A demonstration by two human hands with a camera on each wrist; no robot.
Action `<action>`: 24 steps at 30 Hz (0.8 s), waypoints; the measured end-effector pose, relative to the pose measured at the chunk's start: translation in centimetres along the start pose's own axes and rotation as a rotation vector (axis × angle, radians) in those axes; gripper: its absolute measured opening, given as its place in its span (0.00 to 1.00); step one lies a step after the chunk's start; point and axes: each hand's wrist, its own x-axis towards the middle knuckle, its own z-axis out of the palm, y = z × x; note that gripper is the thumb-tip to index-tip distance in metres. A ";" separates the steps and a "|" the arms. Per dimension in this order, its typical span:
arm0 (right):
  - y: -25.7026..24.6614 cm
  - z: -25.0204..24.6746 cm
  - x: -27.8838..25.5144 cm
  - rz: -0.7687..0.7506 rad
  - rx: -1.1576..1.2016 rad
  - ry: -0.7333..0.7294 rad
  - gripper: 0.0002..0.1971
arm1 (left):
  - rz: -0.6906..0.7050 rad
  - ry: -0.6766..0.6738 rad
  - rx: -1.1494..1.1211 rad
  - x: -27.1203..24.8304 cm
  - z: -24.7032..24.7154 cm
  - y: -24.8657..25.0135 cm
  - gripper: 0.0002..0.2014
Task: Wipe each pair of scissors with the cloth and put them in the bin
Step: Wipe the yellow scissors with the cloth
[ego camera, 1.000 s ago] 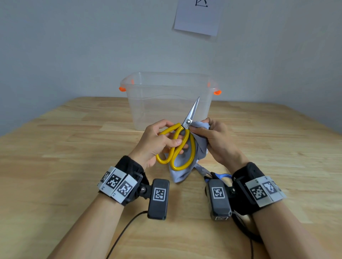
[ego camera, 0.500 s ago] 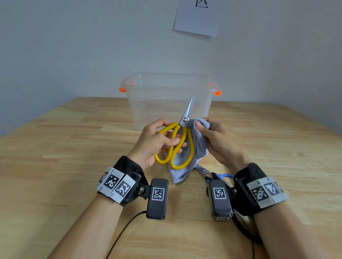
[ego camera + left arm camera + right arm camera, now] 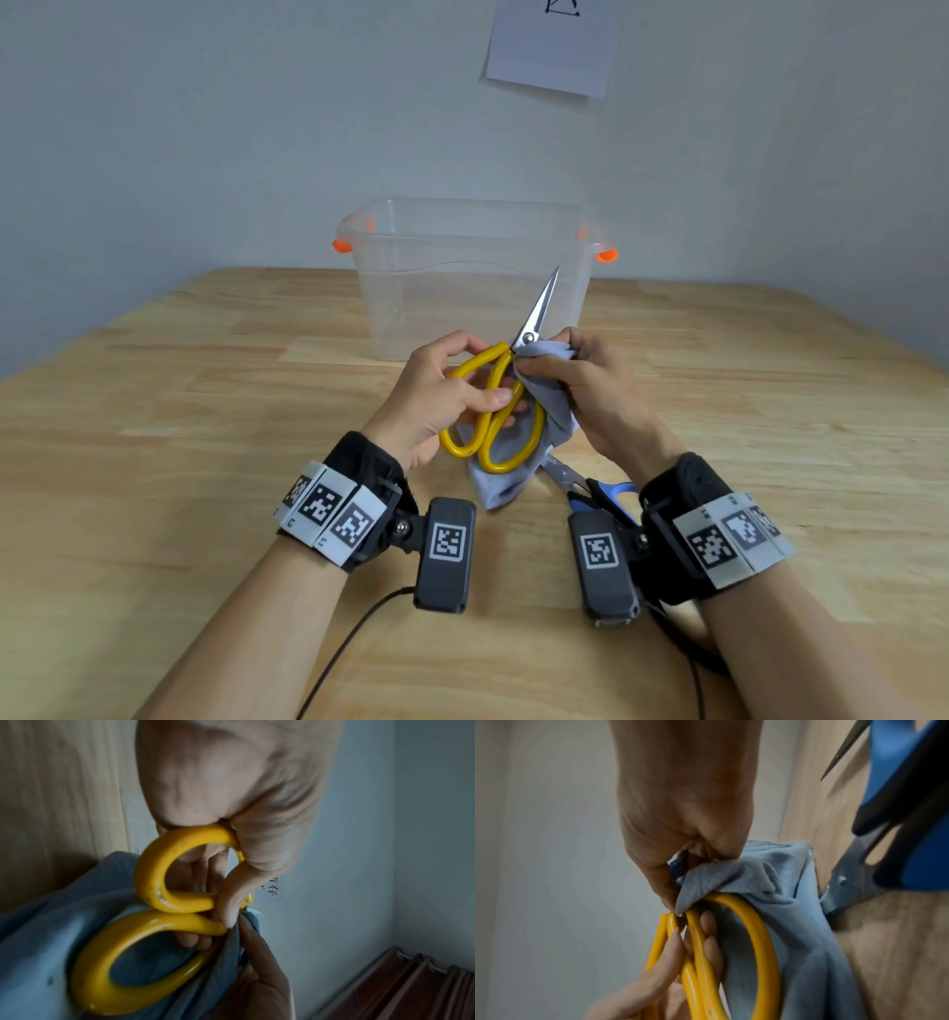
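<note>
Left hand gripping yellow scissors by loops, fingers curled round, blades pointing up before bin. Right hand pinching cloth at pivot. Likely handling: steel stiff, sharp, slick; taking by handles. Cloth limp, bunching. Blue scissors lying on table.

Two scissors: one yellow-handled steel pair, one blue-handled steel pair. One grey cloth. One clear plastic bin.
</note>
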 end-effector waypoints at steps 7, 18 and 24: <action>0.0 0.1 -0.1 0.042 0.129 0.006 0.09 | 0.001 -0.001 -0.009 0.0 -0.1 -0.1 0.16; 0.5 -0.3 0.4 0.141 0.298 0.053 0.11 | -0.010 -0.035 -0.078 0.0 -0.2 0.0 0.15; 0.3 -0.8 0.6 0.119 0.313 0.100 0.05 | 0.008 -0.055 -0.142 0.1 -0.4 0.3 0.14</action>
